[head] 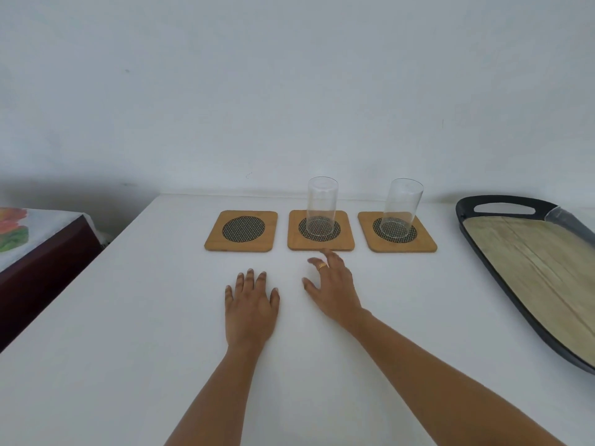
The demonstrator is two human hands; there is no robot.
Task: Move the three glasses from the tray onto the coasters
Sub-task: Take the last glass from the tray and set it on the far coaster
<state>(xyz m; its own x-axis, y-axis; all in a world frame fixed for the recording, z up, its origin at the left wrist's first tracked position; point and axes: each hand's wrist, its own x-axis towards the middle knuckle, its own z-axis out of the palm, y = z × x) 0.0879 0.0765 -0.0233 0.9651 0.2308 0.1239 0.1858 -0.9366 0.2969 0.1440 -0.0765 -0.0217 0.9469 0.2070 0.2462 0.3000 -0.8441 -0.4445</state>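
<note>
— Head view first: what sits nearest?

— Two bare forearms come in from six o'clock over a white table [96,365]. The left hand [251,304] lies flat, palm down, fingers spread, holding nothing. At its three o'clock, the right hand [335,284] is also empty, fingers loosely fanned apart, with a gold ring [322,265] on one finger. Its fingertips reach close to the near edge of the middle coaster [321,230]; I cannot tell whether they touch it.

— And beyond the hands?

— Three wooden coasters in a row at twelve o'clock. The left coaster [241,231] is bare. The middle one carries a clear glass [322,206], upright. The right coaster [397,231] carries a second glass [402,209], leaning slightly in this wide lens.

— The tray?

— At two o'clock from the hands, well apart from the coasters: a dark tray [515,201] with a wood-look floor. Something clear, possibly the third glass [563,217], shows at its far right edge, though it is mostly cut off.

— Anything else?

— At nine o'clock, a dark red piece of furniture [42,268] under a flowered cloth [13,233].
</note>
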